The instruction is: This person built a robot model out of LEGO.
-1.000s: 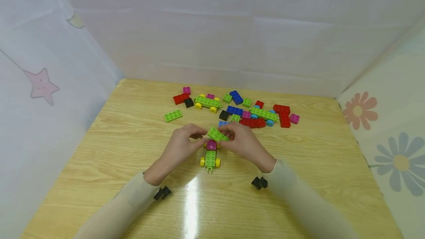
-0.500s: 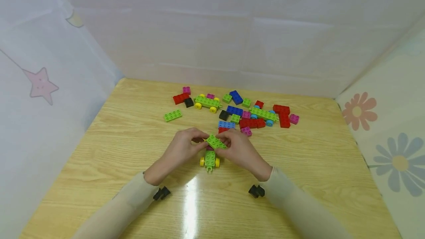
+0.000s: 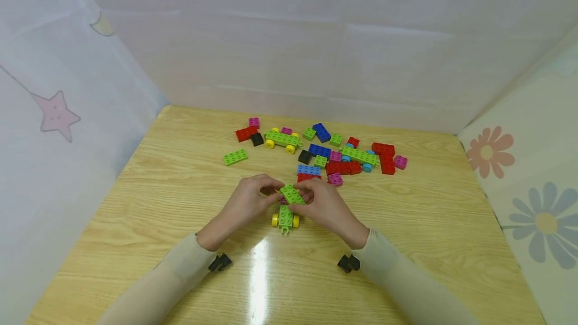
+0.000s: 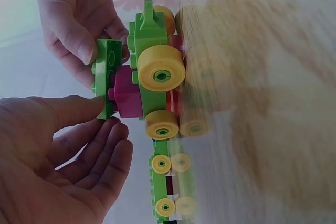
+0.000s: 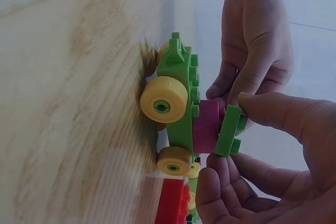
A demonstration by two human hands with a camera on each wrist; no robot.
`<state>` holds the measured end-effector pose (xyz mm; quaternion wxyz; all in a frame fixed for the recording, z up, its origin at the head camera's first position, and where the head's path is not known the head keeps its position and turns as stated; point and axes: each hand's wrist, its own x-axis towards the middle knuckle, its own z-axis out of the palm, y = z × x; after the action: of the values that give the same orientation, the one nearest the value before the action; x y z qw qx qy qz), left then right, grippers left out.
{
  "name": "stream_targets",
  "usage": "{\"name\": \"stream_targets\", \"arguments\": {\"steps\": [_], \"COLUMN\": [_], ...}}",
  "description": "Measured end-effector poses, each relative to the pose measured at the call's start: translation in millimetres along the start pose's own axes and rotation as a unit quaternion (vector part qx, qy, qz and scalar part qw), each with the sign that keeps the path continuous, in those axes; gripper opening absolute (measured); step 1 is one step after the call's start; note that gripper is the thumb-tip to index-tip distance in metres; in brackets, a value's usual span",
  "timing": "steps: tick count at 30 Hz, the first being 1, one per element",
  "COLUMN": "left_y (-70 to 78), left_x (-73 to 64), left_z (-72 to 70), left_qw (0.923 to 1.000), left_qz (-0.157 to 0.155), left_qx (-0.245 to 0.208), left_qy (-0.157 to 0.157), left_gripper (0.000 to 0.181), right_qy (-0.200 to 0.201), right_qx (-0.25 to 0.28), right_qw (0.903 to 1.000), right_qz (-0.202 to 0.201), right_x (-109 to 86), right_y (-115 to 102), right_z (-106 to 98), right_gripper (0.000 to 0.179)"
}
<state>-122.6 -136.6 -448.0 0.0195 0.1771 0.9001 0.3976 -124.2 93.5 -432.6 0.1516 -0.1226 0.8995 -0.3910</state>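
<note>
My left hand (image 3: 248, 201) and right hand (image 3: 328, 208) pinch a lime-green studded brick (image 3: 292, 194) between thumb and fingers. It lies askew over a magenta brick (image 4: 127, 92), which stands on a green toy car base (image 3: 286, 217) with yellow wheels (image 4: 161, 68). In the right wrist view, the green brick (image 5: 229, 130) tilts a little against the magenta brick's top, and a stud shows in the gap between them. The car base rests on the table, its hook end pointing towards me. The fingers partly hide the base's far end in the head view.
Beyond the hands lie a second yellow-wheeled base (image 3: 282, 139), a blue-wheeled base (image 3: 358, 155), and several loose red, blue, black, magenta and green bricks. A light-blue brick (image 3: 309, 170) and a red brick (image 3: 309, 177) lie just past the right hand. One green brick (image 3: 236, 157) lies farther left.
Both hands have brought the green brick down and slightly towards me, over the magenta brick, and turned it a little. The right hand moved left and nearer, uncovering the light-blue, red and magenta bricks behind it.
</note>
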Motion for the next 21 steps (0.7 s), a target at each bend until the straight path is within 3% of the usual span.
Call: {"name": "stream_targets", "arguments": {"steps": [15, 21], "left_y": [-1.3, -1.1], "left_x": [0.3, 0.3], "left_z": [1.5, 1.9], "left_qw": [0.9999, 0.9999], "left_qz": [-0.009, -0.009], "left_qx": [0.001, 0.000], "left_qy": [0.008, 0.009], "left_gripper": [0.026, 0.028], "right_qy": [-0.016, -0.029], "right_qx": [0.040, 0.036], "right_qw": [0.9990, 0.9989], "right_qz": [0.008, -0.006], "right_x": [-5.2, -5.4], "right_y": [1.4, 3.5], "right_z": [-1.2, -1.2], "right_gripper": [0.061, 0.067]}}
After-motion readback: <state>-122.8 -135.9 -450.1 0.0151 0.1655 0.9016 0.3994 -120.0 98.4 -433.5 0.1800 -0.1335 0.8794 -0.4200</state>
